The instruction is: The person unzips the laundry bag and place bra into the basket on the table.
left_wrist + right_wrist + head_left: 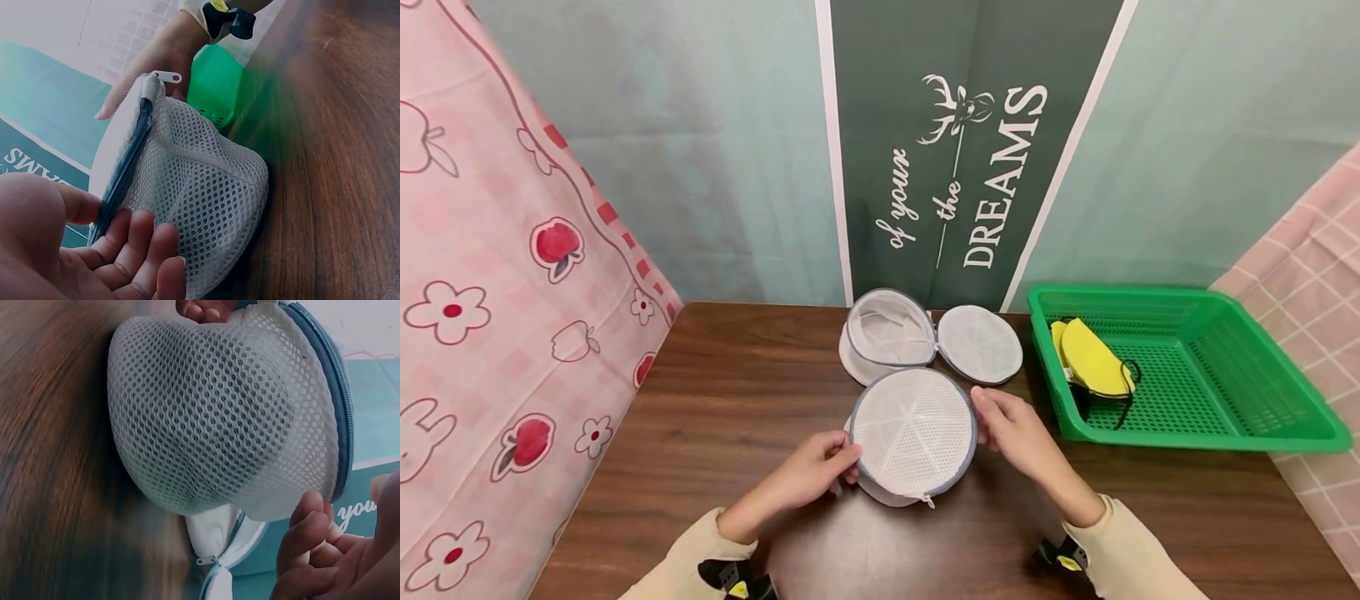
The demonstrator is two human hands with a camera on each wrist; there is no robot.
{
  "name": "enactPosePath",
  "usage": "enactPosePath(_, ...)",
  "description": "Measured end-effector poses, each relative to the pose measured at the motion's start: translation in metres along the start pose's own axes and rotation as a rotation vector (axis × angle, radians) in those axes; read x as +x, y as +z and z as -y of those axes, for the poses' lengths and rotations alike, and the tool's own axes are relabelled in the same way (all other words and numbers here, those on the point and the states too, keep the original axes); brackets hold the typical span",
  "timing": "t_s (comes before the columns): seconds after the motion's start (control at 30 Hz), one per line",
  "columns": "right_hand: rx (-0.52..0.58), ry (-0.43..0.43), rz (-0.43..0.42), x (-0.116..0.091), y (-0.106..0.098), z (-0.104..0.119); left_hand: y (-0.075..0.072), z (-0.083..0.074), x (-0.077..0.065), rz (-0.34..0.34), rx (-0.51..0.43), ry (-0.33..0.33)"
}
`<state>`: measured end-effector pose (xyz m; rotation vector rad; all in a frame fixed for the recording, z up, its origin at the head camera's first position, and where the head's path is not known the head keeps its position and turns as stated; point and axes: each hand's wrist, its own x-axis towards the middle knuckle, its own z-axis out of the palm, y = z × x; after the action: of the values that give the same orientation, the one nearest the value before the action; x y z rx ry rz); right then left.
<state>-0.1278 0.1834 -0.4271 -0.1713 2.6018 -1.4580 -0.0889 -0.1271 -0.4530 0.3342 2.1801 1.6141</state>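
A round white mesh laundry bag (913,433) with a grey-blue zipper rim stands on the table, its lid facing up and its zipper pull at the near side. My left hand (820,471) pinches the rim at the left, thumb over the zipper band and fingers below it, as the left wrist view shows. At the opposite edge, my right hand (1011,425) holds the bag, its curled fingertips (310,506) against the mesh below the rim. Behind it sits a second mesh bag (863,362), unzipped, its round lid (980,343) folded out to the right.
A green plastic basket (1195,442) stands at the right of the table (730,400), with a yellow item (1093,358) with black straps in its left end. Printed cloths hang behind and along both sides.
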Motion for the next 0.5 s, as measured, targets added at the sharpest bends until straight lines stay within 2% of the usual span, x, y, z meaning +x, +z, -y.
enactPosePath(0.17, -0.116, -0.031, 0.020, -0.008, -0.007, 0.001, 0.001, -0.001, 0.001, -0.001, -0.018, -0.007)
enactPosePath(0.4, -0.315, -0.249, 0.047, -0.024, -0.009, 0.007, 0.002, 0.001, 0.001, 0.002, -0.039, -0.030)
enactPosePath(0.5, -0.379, -0.286, 0.038, -0.029, -0.010, 0.010, 0.002, 0.001, 0.000, 0.009, -0.049, -0.037)
